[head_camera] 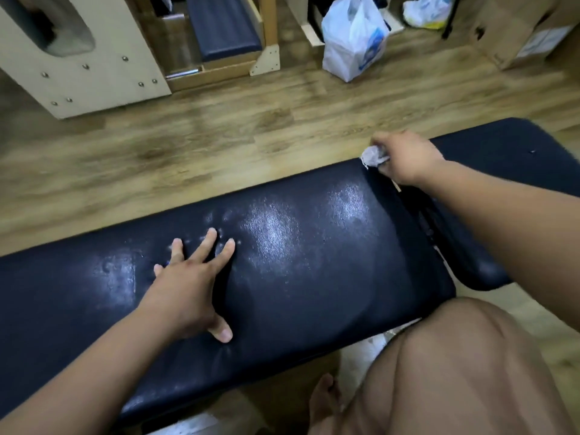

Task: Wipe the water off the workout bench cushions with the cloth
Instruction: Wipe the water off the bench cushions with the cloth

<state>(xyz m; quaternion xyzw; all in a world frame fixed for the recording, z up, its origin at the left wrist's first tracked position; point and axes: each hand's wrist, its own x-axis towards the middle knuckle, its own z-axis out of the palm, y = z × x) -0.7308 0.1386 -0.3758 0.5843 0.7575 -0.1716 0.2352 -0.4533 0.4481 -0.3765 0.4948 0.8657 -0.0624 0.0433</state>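
Observation:
A long dark blue bench cushion runs across the view, shiny with water film and droplets near its middle. A second, smaller cushion continues at the right past a narrow gap. My left hand lies flat on the long cushion with fingers spread, holding nothing. My right hand is closed around a crumpled pale grey cloth, pressed at the far right corner of the long cushion, by the gap.
Wood-look floor lies beyond the bench. A beige wooden box and wooden-framed equipment stand at the back left. A white plastic bag and cardboard box sit at the back right. My bare knee is at the lower right.

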